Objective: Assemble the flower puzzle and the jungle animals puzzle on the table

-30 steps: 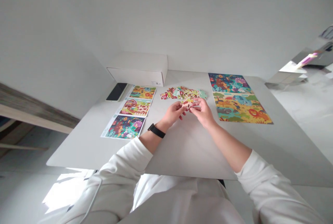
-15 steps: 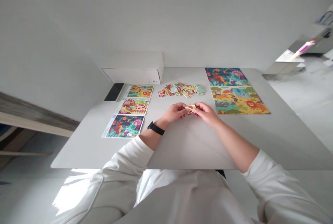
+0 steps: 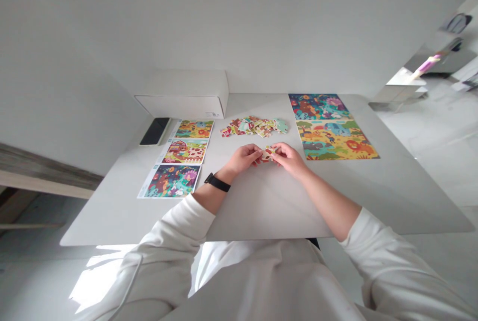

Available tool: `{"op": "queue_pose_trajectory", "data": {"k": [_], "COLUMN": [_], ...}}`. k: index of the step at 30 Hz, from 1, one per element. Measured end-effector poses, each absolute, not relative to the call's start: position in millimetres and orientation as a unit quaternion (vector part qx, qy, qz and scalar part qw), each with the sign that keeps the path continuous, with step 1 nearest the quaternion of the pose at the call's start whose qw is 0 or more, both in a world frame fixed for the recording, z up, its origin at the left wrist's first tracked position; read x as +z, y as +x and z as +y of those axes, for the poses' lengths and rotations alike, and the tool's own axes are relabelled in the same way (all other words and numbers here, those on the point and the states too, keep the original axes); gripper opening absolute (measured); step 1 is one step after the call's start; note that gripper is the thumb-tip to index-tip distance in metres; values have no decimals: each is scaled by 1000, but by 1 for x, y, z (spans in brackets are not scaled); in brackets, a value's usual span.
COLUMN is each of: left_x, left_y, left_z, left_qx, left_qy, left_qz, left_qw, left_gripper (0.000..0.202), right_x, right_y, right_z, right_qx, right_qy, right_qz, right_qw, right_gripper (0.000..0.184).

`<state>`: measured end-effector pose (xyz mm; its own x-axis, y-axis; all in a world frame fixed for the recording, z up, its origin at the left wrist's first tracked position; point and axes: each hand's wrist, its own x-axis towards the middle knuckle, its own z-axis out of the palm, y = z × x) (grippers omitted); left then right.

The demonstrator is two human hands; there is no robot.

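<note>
My left hand (image 3: pixel 242 158) and my right hand (image 3: pixel 288 157) meet over the middle of the white table (image 3: pixel 261 201), fingers pinched together on small joined puzzle pieces (image 3: pixel 268 152) held between them. The left wrist carries a black watch (image 3: pixel 216 182). Just beyond the hands lies a heap of loose colourful puzzle pieces (image 3: pixel 254 126). To the right lie two finished puzzles, one blue-toned (image 3: pixel 317 106) and one with yellow ground and animals (image 3: pixel 334 141).
Three picture cards (image 3: pixel 179 159) lie in a column at the left. A white box (image 3: pixel 184 95) stands at the back against the wall, with a black phone (image 3: pixel 154 131) beside it. A second table (image 3: pixel 401 89) stands at the far right.
Both hands have come slightly lower and nearer to me with the pieces still between them. The camera has shifted a little, so the table appears moved left.
</note>
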<state>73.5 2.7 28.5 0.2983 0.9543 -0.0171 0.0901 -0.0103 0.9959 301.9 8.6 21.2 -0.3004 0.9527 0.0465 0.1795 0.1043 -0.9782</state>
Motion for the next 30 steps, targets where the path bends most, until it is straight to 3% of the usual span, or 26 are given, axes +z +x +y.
{"op": "queue_pose_trajectory", "data": {"k": [12, 21, 30], "left_x": [25, 23, 23], "left_y": [72, 70, 70], "left_z": [4, 3, 2], "left_qx": [402, 390, 368], "left_qy": [592, 615, 654], "left_qz": [429, 444, 452], "left_qw": [551, 522, 481], "left_gripper": [60, 52, 48], "right_x": [33, 59, 59], "right_y": [318, 365, 361], "right_z": [18, 27, 27], "right_qx": [449, 369, 234], "right_qy": [-474, -574, -633], "right_qz": [-688, -709, -733], "right_qw": [315, 180, 86], "right_gripper": [29, 17, 21]}}
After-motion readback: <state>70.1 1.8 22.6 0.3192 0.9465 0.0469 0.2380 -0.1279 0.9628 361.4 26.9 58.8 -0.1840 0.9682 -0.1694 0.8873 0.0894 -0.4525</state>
